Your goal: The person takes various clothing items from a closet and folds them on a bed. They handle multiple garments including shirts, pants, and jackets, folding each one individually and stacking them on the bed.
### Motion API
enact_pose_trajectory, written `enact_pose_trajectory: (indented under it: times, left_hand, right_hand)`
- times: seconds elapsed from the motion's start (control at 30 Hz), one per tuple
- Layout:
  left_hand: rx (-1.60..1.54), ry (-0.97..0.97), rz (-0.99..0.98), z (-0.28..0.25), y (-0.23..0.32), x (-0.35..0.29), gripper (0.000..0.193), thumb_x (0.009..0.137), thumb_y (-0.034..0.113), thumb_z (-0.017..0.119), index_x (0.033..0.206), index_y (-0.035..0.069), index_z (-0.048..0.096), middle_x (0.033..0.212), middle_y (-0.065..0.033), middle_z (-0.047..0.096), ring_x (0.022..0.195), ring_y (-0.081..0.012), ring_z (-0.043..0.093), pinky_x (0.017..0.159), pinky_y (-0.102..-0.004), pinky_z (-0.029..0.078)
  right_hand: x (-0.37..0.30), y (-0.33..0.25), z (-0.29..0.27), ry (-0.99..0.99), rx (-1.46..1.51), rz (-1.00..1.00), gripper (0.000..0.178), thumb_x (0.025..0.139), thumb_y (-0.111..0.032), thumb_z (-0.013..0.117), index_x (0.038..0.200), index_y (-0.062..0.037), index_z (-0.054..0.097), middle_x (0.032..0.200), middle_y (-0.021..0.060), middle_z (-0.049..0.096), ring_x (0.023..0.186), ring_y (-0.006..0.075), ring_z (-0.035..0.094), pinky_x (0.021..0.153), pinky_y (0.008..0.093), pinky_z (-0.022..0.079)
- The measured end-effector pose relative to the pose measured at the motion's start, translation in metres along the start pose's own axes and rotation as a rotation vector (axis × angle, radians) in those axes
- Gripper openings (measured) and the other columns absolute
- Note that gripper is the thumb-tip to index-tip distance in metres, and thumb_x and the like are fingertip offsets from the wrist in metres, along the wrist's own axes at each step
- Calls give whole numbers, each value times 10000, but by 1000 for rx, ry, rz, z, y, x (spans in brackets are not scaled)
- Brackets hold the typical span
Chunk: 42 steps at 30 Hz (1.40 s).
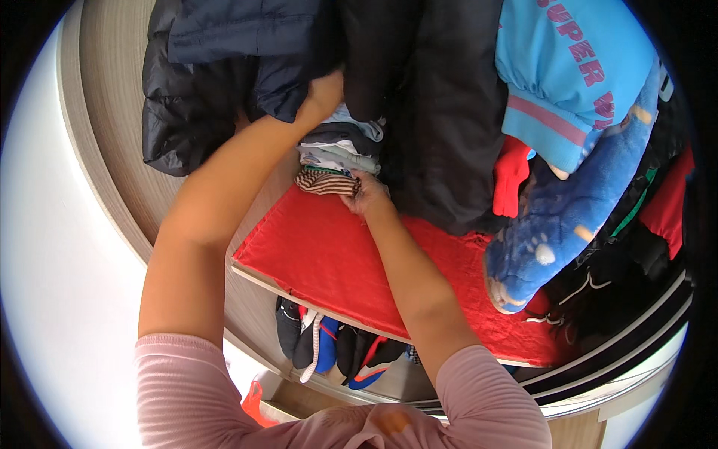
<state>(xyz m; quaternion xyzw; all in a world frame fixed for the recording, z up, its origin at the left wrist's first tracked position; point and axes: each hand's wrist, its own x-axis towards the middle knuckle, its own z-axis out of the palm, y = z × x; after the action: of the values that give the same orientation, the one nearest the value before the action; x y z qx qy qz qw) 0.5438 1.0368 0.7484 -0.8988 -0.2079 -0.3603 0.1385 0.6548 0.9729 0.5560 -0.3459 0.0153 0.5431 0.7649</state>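
Note:
A stack of folded clothes [340, 159] stands on a red cloth [329, 239] that covers the shelf, with a brown-and-white striped garment [323, 182] at its bottom. My right hand [366, 194] grips the stack's lower right side, close to the striped piece. Above the stack, my left hand [326, 93] reaches in among dark hanging clothes. Its fingers are hidden behind a navy jacket [235, 37], so I cannot see what they touch.
Black garments [449, 112] hang close to the right of the stack. Farther right hang a light blue jacket [572, 67] and a fuzzy blue garment [580, 202]. A black puffer jacket [179, 112] hangs at left. Several shoes [327, 344] sit below the shelf edge.

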Motion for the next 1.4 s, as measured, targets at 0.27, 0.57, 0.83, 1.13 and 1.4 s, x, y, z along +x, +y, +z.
enact_pose_trajectory:
  times: [0.27, 0.57, 0.83, 1.13, 1.4]
  left_hand:
    - [-102, 142, 184, 0, -15, 13, 311, 805, 92, 484, 1108, 43, 530, 1105, -193, 541, 991, -346, 540, 833, -380, 447]
    - [-84, -8, 352, -17, -3, 8, 237, 743, 47, 544, 975, 52, 595, 1011, -193, 577, 958, -366, 553, 775, -405, 481]
    - [-278, -171, 521, -2, 2, 17, 237, 714, 59, 581, 939, -17, 580, 981, -233, 582, 942, -371, 558, 774, -413, 475]
    - [-601, -323, 536, -3, -17, -4, 279, 698, 109, 587, 933, -40, 604, 934, -253, 605, 914, -389, 575, 795, -401, 456]
    - [-518, -283, 320, -18, -25, -23, 332, 691, 123, 553, 952, -77, 590, 920, -279, 601, 897, -396, 587, 772, -390, 463]
  right_hand:
    - [-39, 34, -8, -7, -112, -114, 89, 806, -75, 596, 801, -84, 508, 615, -1, 440, 461, 103, 402, 389, 216, 352]
    - [-108, 63, -11, 68, -97, -32, 125, 804, -50, 595, 852, -89, 486, 629, 10, 424, 469, 90, 380, 366, 189, 305]
    - [-155, 79, -5, 100, 51, -24, 118, 806, -17, 581, 791, -48, 469, 614, 23, 437, 456, 77, 389, 381, 190, 292]
    - [-208, 69, -31, 189, -584, -105, 490, 813, -90, 600, 1225, -11, 347, 1037, 141, 578, 855, 244, 643, 744, 297, 548]
    - [-168, 22, -51, 304, -116, 1, 175, 672, 153, 412, 824, 72, 442, 875, 217, 492, 930, 429, 542, 714, 533, 543]
